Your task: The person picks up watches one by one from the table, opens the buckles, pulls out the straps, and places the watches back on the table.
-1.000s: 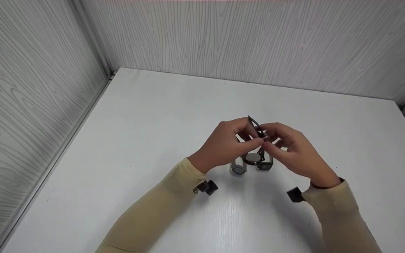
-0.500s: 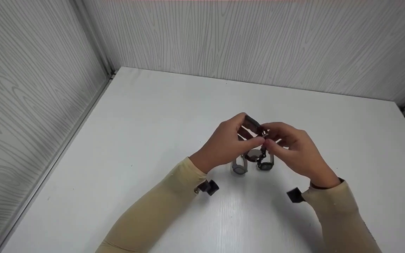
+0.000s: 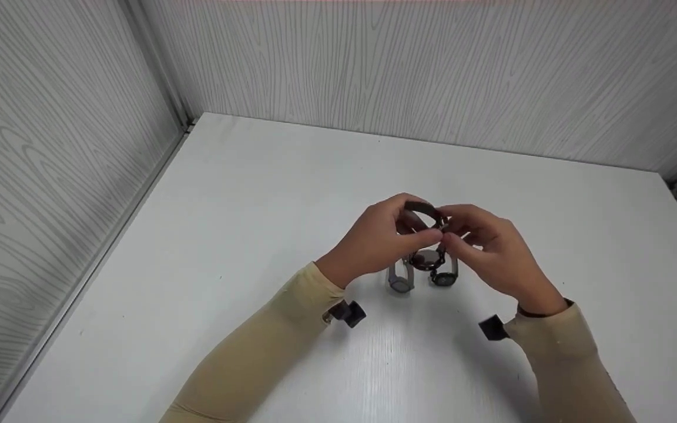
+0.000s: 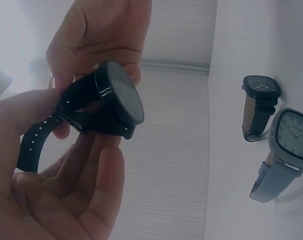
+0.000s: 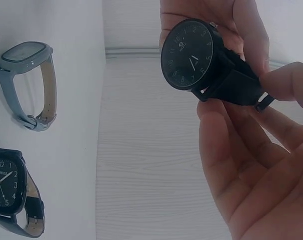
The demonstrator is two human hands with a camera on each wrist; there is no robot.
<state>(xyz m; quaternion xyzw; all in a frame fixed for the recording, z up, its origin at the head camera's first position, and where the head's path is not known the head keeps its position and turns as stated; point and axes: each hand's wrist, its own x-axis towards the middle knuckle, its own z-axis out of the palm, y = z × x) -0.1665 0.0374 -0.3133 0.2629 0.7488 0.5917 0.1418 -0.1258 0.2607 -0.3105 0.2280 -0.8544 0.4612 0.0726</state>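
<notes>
Both hands hold a black round-faced wristwatch (image 3: 426,259) above the table, its dial hanging below the fingers. My left hand (image 3: 374,238) pinches the strap between thumb and fingers, and the perforated strap end (image 4: 34,142) sticks out past the thumb in the left wrist view. Opposite it, my right hand (image 3: 494,252) pinches the strap by the buckle (image 5: 264,102), thumb on top. The thumb tips of the two hands nearly meet. In the right wrist view the dark dial (image 5: 189,55) faces the camera, with pale numerals and hands.
Two more watches stand on the white table (image 3: 280,194) below the held one: a grey-blue square one (image 3: 400,285) and a black square one (image 3: 444,279), straps fastened into loops. Wood-grain panels (image 3: 338,64) rise behind and at the sides.
The strap end by my left fingers has turned from nearly edge-on to a flatter arc towards the buckle. The dial has risen slightly. Both hands stay almost in place.
</notes>
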